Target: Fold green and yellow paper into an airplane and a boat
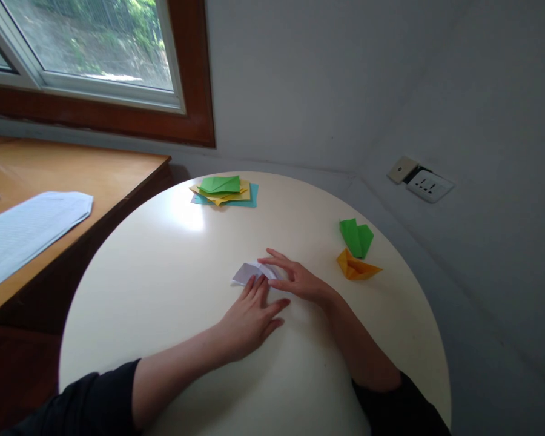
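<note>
Two flat hands, left hand [249, 318] and right hand [295, 280], pressed spread fingers on the white paper [249, 271], light, thin, easily creased, best pinched at its edges.

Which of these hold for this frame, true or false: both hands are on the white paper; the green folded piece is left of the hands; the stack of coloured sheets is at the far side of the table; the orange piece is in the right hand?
1. Both hands are on the white paper. True: the left hand and right hand press flat on it.
2. The green piece is left of the hands. False: it lies to their right.
3. The stack is at the far side of the table. True.
4. The orange piece is in the right hand. False: it lies on the table, apart from the hand, beside the green piece.
</note>
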`<state>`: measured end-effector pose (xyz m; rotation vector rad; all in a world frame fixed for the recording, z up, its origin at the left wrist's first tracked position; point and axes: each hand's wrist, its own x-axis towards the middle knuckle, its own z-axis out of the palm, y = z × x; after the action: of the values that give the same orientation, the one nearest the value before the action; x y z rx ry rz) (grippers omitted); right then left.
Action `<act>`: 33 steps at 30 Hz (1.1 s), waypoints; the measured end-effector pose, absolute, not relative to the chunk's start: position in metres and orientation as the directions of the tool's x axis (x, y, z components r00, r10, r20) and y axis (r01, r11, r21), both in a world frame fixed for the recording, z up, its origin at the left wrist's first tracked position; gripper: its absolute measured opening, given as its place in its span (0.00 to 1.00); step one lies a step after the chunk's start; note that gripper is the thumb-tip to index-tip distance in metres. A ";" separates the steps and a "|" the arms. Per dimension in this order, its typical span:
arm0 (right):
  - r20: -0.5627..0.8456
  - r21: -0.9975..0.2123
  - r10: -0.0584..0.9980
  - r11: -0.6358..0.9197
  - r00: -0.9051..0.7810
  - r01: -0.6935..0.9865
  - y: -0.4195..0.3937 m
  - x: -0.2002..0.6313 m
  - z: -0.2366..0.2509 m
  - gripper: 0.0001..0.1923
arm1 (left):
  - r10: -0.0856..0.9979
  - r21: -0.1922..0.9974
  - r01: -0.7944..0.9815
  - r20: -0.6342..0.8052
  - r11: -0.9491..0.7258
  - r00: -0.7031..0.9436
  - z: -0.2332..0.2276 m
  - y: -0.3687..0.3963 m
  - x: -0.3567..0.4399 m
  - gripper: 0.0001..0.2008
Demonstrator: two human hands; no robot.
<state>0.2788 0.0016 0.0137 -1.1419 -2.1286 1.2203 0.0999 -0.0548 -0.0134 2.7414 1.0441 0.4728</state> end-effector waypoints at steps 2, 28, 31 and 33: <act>-0.031 -0.858 0.828 0.266 -0.560 0.440 0.001 0.279 0.013 0.30 | 0.662 0.259 0.609 0.270 -0.749 0.699 -0.013 -0.054 0.101 0.16; 0.051 -0.952 0.830 0.208 -0.556 0.224 0.004 0.282 0.001 0.31 | 0.939 0.568 0.751 0.150 -0.338 0.310 0.002 -0.019 0.081 0.14; 0.064 -0.942 0.873 0.213 -0.483 0.260 0.000 0.277 0.001 0.25 | 0.946 0.496 0.809 0.104 -0.317 0.306 0.006 -0.020 0.081 0.15; 0.134 -0.917 0.910 0.264 -0.392 0.299 -0.004 0.274 -0.002 0.21 | 0.950 0.460 0.834 0.079 -0.303 0.302 0.009 -0.020 0.082 0.16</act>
<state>0.2742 -0.0039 -0.0020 -1.0974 -1.8444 1.1226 0.0819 -0.0199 0.0094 2.2425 1.6077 0.4873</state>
